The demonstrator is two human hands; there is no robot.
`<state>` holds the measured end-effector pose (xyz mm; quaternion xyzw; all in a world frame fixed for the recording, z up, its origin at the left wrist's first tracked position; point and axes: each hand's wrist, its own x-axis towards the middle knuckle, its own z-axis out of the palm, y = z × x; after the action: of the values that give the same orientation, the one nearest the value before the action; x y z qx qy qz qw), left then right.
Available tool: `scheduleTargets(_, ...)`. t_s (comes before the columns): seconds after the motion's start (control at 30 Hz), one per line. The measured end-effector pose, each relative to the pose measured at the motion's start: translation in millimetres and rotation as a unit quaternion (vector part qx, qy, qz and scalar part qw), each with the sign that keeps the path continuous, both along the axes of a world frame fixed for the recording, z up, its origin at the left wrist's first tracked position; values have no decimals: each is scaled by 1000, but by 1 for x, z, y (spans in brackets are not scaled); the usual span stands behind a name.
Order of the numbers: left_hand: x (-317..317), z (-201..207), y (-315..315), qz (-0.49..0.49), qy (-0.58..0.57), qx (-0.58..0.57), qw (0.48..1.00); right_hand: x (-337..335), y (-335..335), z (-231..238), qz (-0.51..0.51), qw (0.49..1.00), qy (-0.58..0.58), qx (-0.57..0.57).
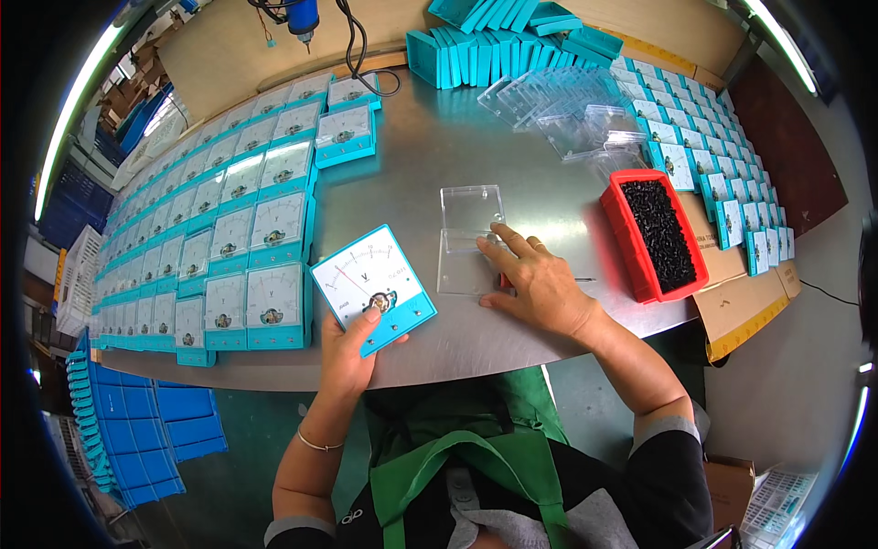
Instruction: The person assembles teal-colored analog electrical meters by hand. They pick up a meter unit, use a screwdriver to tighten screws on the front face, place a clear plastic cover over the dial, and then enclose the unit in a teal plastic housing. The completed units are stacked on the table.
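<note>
My left hand (352, 352) holds a square voltmeter (361, 274) by its lower part, thumb on the front near the exposed round coil. The meter has a turquoise housing, a white dial and a red needle, and is tilted. To its right, my right hand (540, 285) rests with curved fingers on the right edge of a clear plastic cover (457, 273) lying on the table. A second clear cover (471, 206) overlaps its far edge. Under my right hand a red part shows, and a thin metal shaft (583, 279) sticks out beyond it; the rest is hidden.
Rows of turquoise meters (242, 233) fill the left of the metal table (393, 174); more meters (704, 137) stand at far right. A red bin (654, 238) holds black small parts. Clear covers (567, 110) and turquoise housings (494, 55) lie behind. A blue electric screwdriver (302, 18) hangs above.
</note>
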<state>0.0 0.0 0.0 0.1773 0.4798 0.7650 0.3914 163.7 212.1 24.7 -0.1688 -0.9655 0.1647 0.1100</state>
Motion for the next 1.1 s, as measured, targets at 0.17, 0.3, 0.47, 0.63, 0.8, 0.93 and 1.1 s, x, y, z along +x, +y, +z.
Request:
scheduleTargets(0.17,0,13,12,-5,-12,41,999,7,-9,15,53,990,61,-116)
scheduleTargets(0.3,13,21,25,-52,-31,15,998,19,-26,0,87,995,14,-39)
scheduleTargets(0.47,25,-1,41,-110,-68,-22,991,45,4,41,-23,996,85,-24)
scheduleTargets(0.63,33,4,39,-132,-92,-18,987,107,99,44,-244,961,4,128)
scheduleTargets(0.8,30,1,42,-131,-109,1,985,123,122,26,-255,955,-89,122)
scheduleTargets(0.93,23,1,36,-115,-110,10,987,124,118,35,-251,965,-40,72)
scheduleTargets(1.1,15,5,36,-122,-100,21,987,122,107,44,-272,955,3,115)
